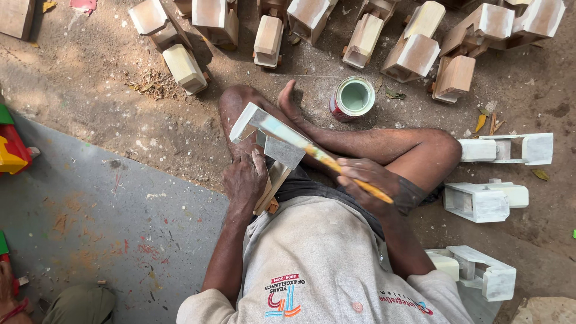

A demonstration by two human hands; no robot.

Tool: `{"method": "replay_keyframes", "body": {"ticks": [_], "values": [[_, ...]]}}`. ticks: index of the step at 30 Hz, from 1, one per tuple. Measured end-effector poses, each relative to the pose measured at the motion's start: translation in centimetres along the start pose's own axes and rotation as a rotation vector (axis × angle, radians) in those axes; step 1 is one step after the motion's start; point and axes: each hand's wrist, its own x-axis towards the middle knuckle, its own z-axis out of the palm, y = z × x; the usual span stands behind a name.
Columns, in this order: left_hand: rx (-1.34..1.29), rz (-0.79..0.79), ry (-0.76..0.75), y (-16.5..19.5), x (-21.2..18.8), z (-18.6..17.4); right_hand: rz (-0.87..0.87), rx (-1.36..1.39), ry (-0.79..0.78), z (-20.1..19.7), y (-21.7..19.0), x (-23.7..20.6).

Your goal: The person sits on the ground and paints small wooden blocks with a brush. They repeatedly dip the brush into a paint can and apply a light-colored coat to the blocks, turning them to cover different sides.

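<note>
**Painting a wooden piece on the lap**

We sit cross-legged on the dirt ground, looking down at our own lap. Our left hand [245, 180] grips a small wooden toy piece [267, 144], fingers curled around its lower unpainted part, so that the piece rests against our left knee and tilts up and away from us. Its upper faces are already coated in pale whitish-green paint. Our right hand [365, 180] is clenched around a paintbrush [336, 168] with an orange-yellow handle; the brush runs diagonally up to the left, and its head appears to lie on the painted top face of the piece, though the bristles blur into the paint and we cannot tell exactly where they end.

Just beyond our foot stands an open paint tin [352, 98] with a red side, holding pale green paint. Past it, a row of unpainted wooden pieces [360, 36] lies along the top of the view. On our right, three painted pieces [486, 201] lie on the ground, well apart from the tin. At our left, a grey mat [90, 228] carries paint spots, with brightly coloured toys [11, 150] at its edge.
</note>
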Motion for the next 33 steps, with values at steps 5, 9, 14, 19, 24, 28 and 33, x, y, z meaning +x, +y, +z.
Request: {"method": "replay_keyframes", "body": {"ticks": [5,9,14,19,24,28,33], "values": [[-0.004,-0.005,-0.019,-0.2,0.1,0.2,-0.161,-0.164,-0.188,-1.8,-1.2,0.3],[-0.007,0.011,-0.003,-0.5,0.4,0.5,-0.184,-0.265,-0.139,-4.1,-2.7,-1.4],[-0.012,0.058,0.058,-0.3,0.4,0.3,-0.258,-0.21,-0.082,-3.3,-1.8,-0.2],[-0.02,-0.049,-0.062,0.0,0.1,0.1,-0.188,-0.188,-0.234,-2.4,-0.9,1.0],[-0.004,-0.004,0.022,-0.1,0.2,0.4,-0.208,-0.272,-0.246,-6.3,-3.2,-1.2],[0.013,0.033,0.048,0.0,0.2,0.3,-0.086,-0.27,-0.148,-7.1,-3.5,-1.9],[0.023,-0.011,-0.009,0.3,0.2,-0.1,-0.157,-0.115,-0.105,-5.1,-1.6,-0.5]]}}
